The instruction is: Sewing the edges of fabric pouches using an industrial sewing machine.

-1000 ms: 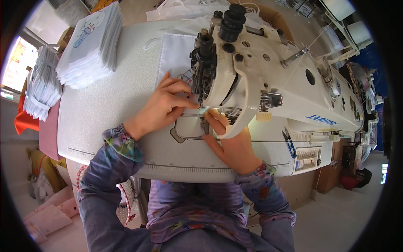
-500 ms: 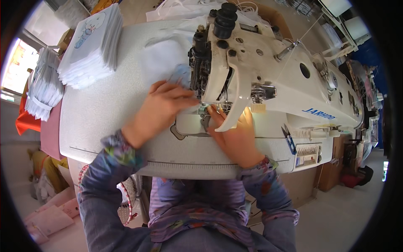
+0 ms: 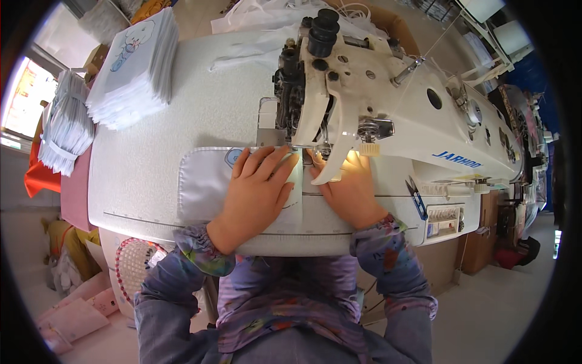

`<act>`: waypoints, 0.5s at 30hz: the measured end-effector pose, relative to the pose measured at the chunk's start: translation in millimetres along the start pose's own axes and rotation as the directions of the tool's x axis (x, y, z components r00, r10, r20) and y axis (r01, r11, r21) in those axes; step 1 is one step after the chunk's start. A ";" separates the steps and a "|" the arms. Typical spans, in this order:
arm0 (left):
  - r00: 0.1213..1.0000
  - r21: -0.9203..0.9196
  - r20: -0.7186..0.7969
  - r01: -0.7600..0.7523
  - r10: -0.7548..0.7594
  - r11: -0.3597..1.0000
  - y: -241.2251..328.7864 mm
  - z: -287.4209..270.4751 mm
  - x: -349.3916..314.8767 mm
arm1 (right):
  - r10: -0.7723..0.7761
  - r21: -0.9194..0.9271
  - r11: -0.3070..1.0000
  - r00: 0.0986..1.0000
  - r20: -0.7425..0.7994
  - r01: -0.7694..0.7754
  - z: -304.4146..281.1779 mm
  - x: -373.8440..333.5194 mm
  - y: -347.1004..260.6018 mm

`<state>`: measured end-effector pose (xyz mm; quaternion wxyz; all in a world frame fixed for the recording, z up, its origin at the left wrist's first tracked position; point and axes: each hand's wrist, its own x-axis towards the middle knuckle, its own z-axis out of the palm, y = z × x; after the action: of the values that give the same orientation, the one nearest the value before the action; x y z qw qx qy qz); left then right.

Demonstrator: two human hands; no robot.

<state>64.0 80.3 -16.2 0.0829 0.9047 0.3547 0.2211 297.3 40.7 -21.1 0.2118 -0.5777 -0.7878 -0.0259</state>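
A white fabric piece (image 3: pixel 197 188) with a stitched edge and a bit of blue print lies flat on the sewing table, left of the needle area. My left hand (image 3: pixel 254 191) rests on it palm down, fingers spread, fingertips close to the presser foot. My right hand (image 3: pixel 351 194) lies to the right of the needle with its fingers stretched out. The white sewing machine (image 3: pixel 388 109) covers part of those fingers, and its curved white lever (image 3: pixel 339 155) passes in front of them. Whether the right fingertips touch the fabric is hidden.
A tall stack of printed white fabric pieces (image 3: pixel 133 79) stands at the far left, beside a tied bundle (image 3: pixel 63 124). Blue thread snips (image 3: pixel 416 197) and a small parts tray (image 3: pixel 444 221) are at the table's right. White cloth (image 3: pixel 260 18) is heaped behind the machine.
The fabric has come from behind the needle to the near left side and now lies flat. My left hand has moved nearer and right, spreading on it. My right hand has shifted slightly.
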 end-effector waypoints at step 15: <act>0.987 -0.312 0.098 -0.093 0.130 0.945 -25.4 -30.0 -24.6 | -0.147 0.355 0.925 0.989 0.006 0.135 -15.8 -7.0 -10.0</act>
<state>18.8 82.1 -5.7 0.2305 0.9108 0.2589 0.2242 294.6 26.6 -7.2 0.2971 -0.4725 -0.8224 0.1102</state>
